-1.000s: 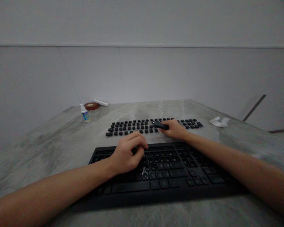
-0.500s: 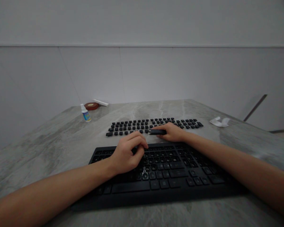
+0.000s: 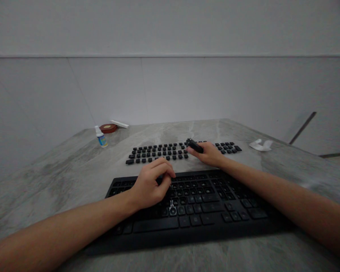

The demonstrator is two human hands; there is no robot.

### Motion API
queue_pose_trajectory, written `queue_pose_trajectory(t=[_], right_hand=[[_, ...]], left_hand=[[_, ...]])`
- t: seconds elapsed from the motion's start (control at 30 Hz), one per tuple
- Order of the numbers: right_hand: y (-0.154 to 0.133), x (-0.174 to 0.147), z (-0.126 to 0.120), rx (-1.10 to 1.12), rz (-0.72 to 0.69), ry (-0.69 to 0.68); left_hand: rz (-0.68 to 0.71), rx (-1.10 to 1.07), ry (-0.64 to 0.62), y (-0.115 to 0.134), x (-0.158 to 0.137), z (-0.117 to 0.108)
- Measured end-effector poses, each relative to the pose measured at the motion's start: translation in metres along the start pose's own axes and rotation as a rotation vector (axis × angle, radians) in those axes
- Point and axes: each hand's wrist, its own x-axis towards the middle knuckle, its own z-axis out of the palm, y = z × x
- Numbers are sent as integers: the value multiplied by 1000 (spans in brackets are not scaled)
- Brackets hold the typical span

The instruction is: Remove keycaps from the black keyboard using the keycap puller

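A black keyboard lies in front of me; keycaps are off many of its upper positions, while lower keys still carry theirs. Over its upper left part rests my left hand, fingers curled in and thumb close to them; what they hold, if anything, is hidden. My right hand is closed around a short black tool with a metal tip, which points up and to the left. That hand is above the rows of loose black keycaps beyond the keyboard and hides some of them.
A small white spray bottle with a blue label stands at the back left. Behind it are a reddish-brown case and a flat white object. Crumpled white material lies on the right of the grey marbled table. A wall rises behind.
My right hand has lifted slightly and moved right, and the black tool has turned from level to tip-up. My left hand stays curled at the keyboard.
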Motion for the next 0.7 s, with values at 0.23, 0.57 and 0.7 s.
queue_pose_trajectory(t=[0.23, 0.57, 0.7], right_hand=[[-41, -15, -24, 204, 99, 277], [-99, -73, -7, 314, -89, -205], [-91, -75, -9, 299, -151, -235]], left_hand=[[-46, 56, -194, -2, -2, 3], [213, -7, -392, 0, -3, -2], [165, -14, -353, 0, -3, -2]])
